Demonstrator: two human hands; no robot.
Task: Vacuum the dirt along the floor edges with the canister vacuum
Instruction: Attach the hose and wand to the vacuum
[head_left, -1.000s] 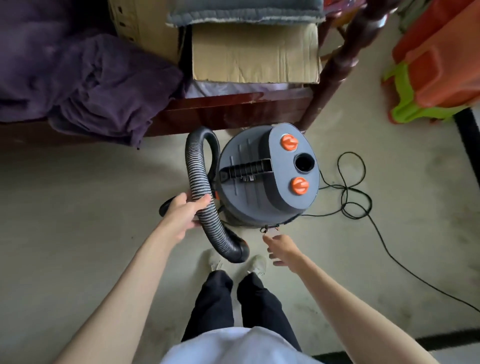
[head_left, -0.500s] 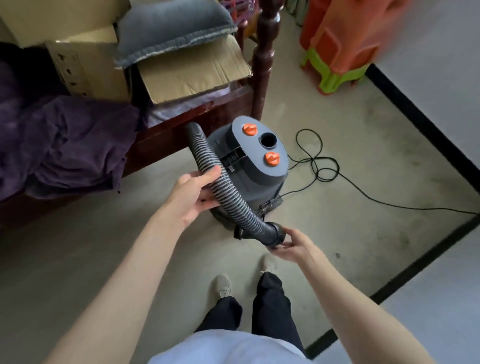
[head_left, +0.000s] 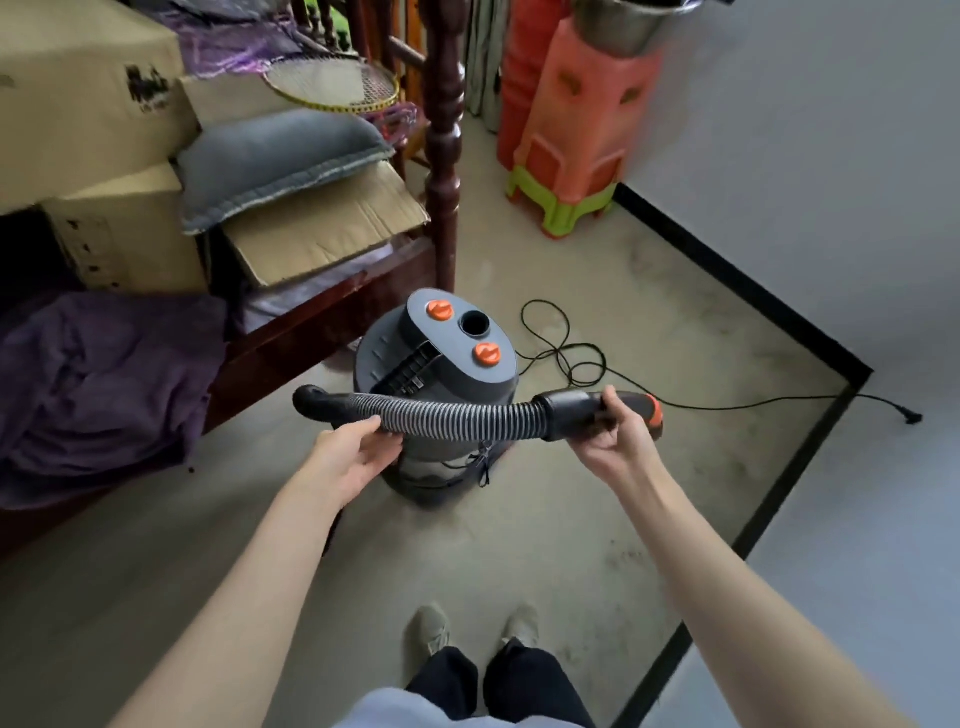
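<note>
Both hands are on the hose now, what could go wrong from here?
The hose looks detached at both ends; the vacuum's port is open, so no suction until it is plugged in. The cord loops loose on the floor beside the canister and could snag feet. Its plug lies on the floor, apparently unplugged.

A grey cushion (head_left: 280, 156) is lying on cardboard boxes (head_left: 322, 228); stacked plastic stools (head_left: 576, 135) are standing beside the wall.

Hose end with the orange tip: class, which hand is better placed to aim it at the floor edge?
Right. The right hand already grips the hose end; the left hand only supports the ribbed hose mid-length.
</note>
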